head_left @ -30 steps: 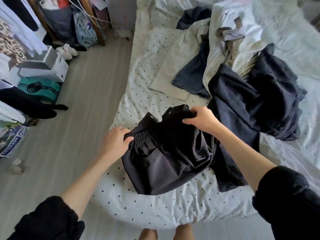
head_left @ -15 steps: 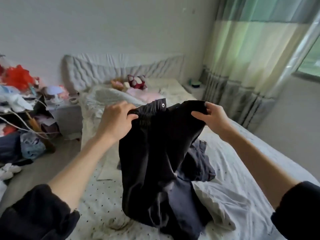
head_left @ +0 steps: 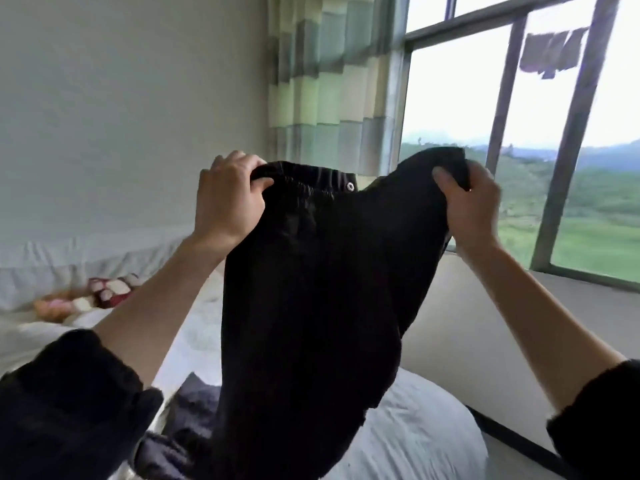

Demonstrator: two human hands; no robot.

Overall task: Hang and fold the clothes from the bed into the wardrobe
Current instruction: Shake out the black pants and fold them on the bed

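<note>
Trousers [head_left: 311, 289] hang between left hand [head_left: 227, 202] and right hand [head_left: 472, 209] grips.

One head-worn view looks forward and nearly level across the bed [head_left: 415, 427], close behind the raised arms, toward the far wall [head_left: 121, 98] and the window [head_left: 519, 150] at right.

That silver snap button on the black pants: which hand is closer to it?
Left. The left hand grips the elastic waistband just left of the snap button; the right hand pinches the far corner of the black pants, slightly farther away.
</note>
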